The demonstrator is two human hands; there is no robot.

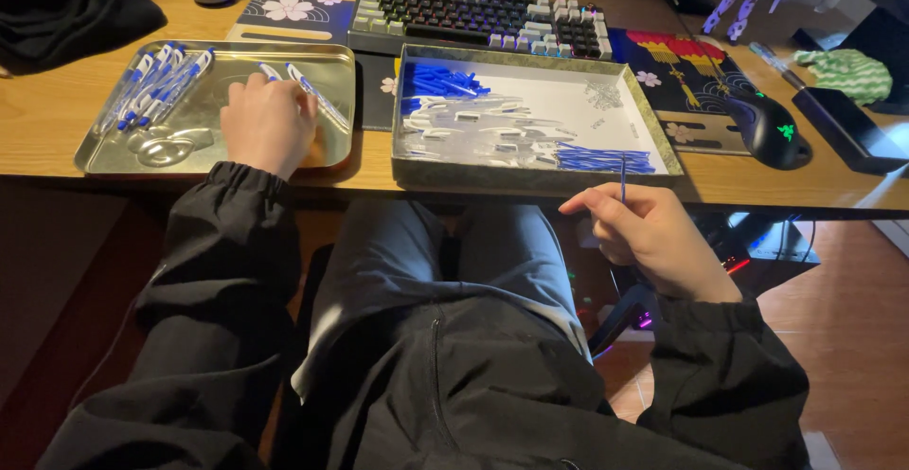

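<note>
- Wooden worktop [57,124] in a dim room carries 2 trays, a backlit keyboard [473,16] behind them and a black mouse [772,129] at the far right; a person in a dark jacket sits before it.
- Left hand [268,122] rests curled, knuckles up, inside the metal tray [336,63], closed around a finished pen [312,91] whose blue-and-white body sticks out past the fingers toward the right rim.
- Right hand [644,233] hovers just in front of the cardboard tray [530,178], thumb and fingertips pinched on a thin blue refill [623,177] that stands upright.
- Assembled pens [156,82], clear barrels with blue caps, lie bunched in the metal tray's left corner, which suggests that a fair share of the work is done.
- Parts left to use fill much of the cardboard tray: blue caps [440,80] heaped at the back left, clear barrels [473,129] spread through the middle, more blue refills [601,158] bundled at the front right; by that spread, plenty appears to remain.
- Each refill looks slim, straight and stiff, easy to pinch yet easy to roll away.
</note>
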